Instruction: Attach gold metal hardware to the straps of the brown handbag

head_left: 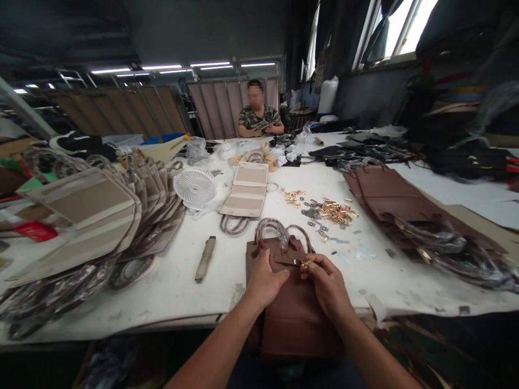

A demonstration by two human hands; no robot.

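Note:
A brown handbag (300, 319) leans over the table's front edge, its two wrapped handles (272, 222) standing up. My left hand (263, 281) grips the bag's upper left part, thumb lying across the front and the other fingertips partly hidden. My right hand (326, 283) is closed in a pinch on a small gold metal fitting (305, 263) at the end of the bag's narrow strap (286, 260). Beyond the bag lie loose gold fittings (334, 212) and small dark metal plates (311, 212).
Beige bag panels (93, 200) with wrapped handles pile up at left, beside a white fan (195, 188). A wrapped stick-like tool (205, 259) lies nearer. One open beige panel (246, 189) is ahead. Brown bags (389, 189) are stacked at right. A person (259, 116) sits across the table (182, 294).

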